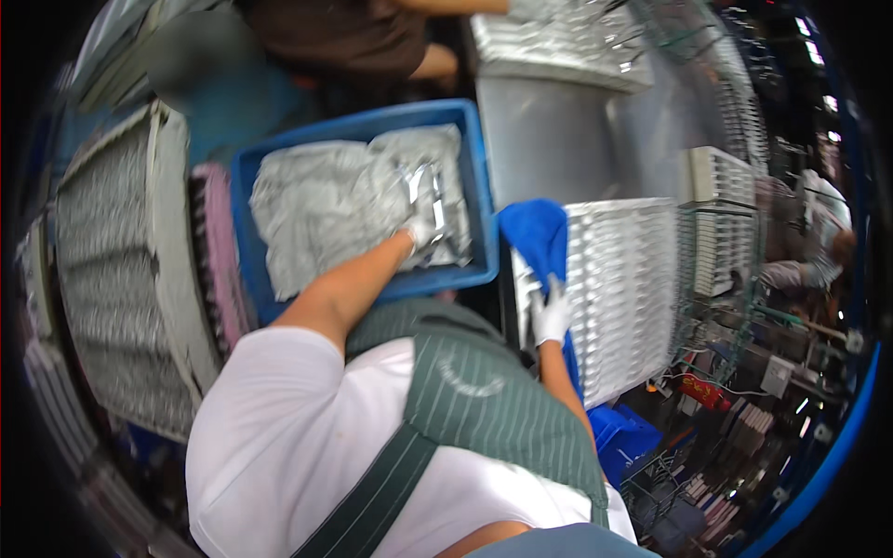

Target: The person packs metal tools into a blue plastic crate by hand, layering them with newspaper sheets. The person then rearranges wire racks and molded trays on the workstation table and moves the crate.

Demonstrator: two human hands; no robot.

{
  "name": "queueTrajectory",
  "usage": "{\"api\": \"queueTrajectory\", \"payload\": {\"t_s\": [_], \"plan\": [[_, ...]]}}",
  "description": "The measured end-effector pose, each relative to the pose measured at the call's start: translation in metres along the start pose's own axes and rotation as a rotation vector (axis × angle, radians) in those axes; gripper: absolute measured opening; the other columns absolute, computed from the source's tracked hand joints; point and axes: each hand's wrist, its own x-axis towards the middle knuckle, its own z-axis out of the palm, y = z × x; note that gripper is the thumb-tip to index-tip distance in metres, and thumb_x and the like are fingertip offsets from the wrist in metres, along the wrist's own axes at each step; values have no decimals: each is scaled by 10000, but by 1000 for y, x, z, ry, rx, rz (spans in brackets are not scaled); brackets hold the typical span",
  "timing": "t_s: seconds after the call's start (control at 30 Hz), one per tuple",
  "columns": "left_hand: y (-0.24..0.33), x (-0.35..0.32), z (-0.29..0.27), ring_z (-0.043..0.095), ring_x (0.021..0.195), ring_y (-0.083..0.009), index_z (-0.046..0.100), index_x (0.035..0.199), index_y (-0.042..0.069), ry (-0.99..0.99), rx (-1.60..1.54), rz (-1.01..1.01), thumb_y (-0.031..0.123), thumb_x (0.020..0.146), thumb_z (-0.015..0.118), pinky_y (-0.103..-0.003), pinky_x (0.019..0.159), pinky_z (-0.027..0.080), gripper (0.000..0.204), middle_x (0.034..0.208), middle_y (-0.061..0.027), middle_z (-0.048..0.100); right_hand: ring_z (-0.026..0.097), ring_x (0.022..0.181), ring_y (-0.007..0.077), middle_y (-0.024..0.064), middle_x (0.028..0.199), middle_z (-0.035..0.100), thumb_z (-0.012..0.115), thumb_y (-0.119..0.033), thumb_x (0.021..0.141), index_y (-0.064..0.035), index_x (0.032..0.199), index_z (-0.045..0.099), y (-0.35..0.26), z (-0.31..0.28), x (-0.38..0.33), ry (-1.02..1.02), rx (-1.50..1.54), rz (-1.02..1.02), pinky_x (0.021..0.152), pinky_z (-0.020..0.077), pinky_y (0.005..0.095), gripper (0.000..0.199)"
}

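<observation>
Seen from above, a person in a white shirt and green striped apron reaches both gloved hands forward. The left hand is down inside a blue plastic crate, its grip grasping a shiny silver foil bag near the crate's right wall; more crumpled silver bags fill the crate. The right hand rests on the near left corner of a stack of white ribbed trays on the steel worktop, its grip clenched on a blue cloth draped over the stack's left edge. Another person's arm shows at the worktop's far edge.
</observation>
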Motion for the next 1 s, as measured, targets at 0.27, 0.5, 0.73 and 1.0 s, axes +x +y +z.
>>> {"api": "queueTrajectory", "payload": {"t_s": [0.27,0.5,0.73,1.0], "plan": [[28,-57,13,657,723,-284,636,1016,56,-30,-521,-313,268,844,641,-380,576,546,273,804,-148,643,486,1147,375,200,1260,504,587,-348,814,-130,1259,532,-3,6,-3,-25,-75,-25,951,406,453,499],[66,-61,-31,620,959,-371,538,1117,58,652,125,-293,454,738,669,-477,820,491,564,1030,-212,625,481,1153,369,190,1275,493,584,-352,820,-130,1268,522,-2,3,-9,-30,-46,1,951,402,454,504],[46,-29,-52,623,992,-350,602,1081,63,462,330,-324,372,764,606,-442,814,506,443,1058,-223,634,489,1140,369,192,1260,504,590,-357,820,-129,1260,530,-3,1,-6,-22,-67,-11,950,404,449,499],[24,-19,-39,640,892,-373,679,922,2,370,401,-162,556,741,597,-431,774,502,589,937,-252,647,506,1121,378,203,1249,514,589,-321,817,-122,1246,543,-2,5,-7,26,-65,-51,941,416,446,475]]}}
